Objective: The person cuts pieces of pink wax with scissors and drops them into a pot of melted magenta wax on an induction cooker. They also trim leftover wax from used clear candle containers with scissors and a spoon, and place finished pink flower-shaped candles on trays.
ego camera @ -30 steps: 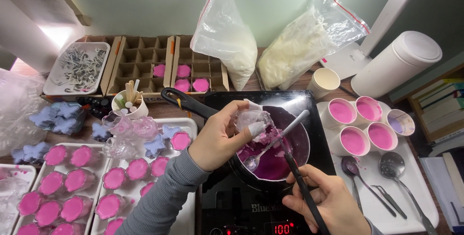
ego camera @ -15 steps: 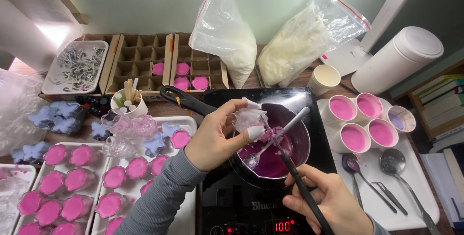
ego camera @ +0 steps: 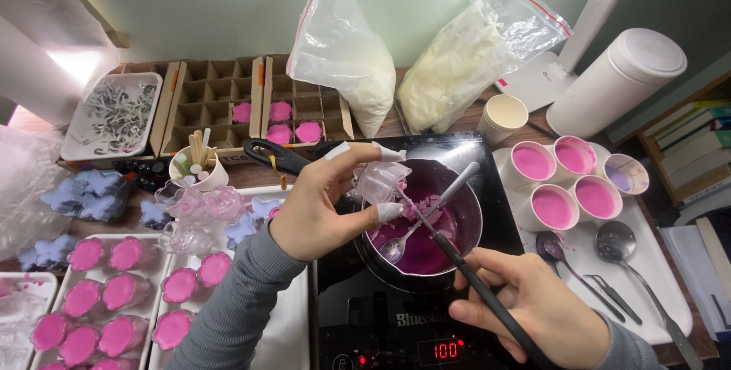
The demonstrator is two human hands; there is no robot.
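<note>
A small clear plastic mould [ego camera: 383, 180] is being pinched between the thumb and fingertips of the left hand [ego camera: 320, 206], which is being held over the near left rim of a dark pot [ego camera: 464, 225]. The mould is being kept tilted above the purple melted wax [ego camera: 426, 248] that is filling the pot's bottom. A long black tool [ego camera: 487, 294] is being gripped by the right hand [ego camera: 544, 305], fingers closed around its handle, with its far end being pointed up at the mould. A metal spoon [ego camera: 434, 214] is being left leaning inside the pot, its bowl in the wax. The pot is being heated on a black induction hob [ego camera: 381, 324] with a red lit display. To the right, four white cups of pink wax [ego camera: 563, 183] are being kept on a white tray [ego camera: 655, 294] beside two spoons. To the left, pink filled moulds [ego camera: 114, 294] are being stored in white trays, and two bags of white wax flakes [ego camera: 346, 58] are being propped against the wall.
</note>
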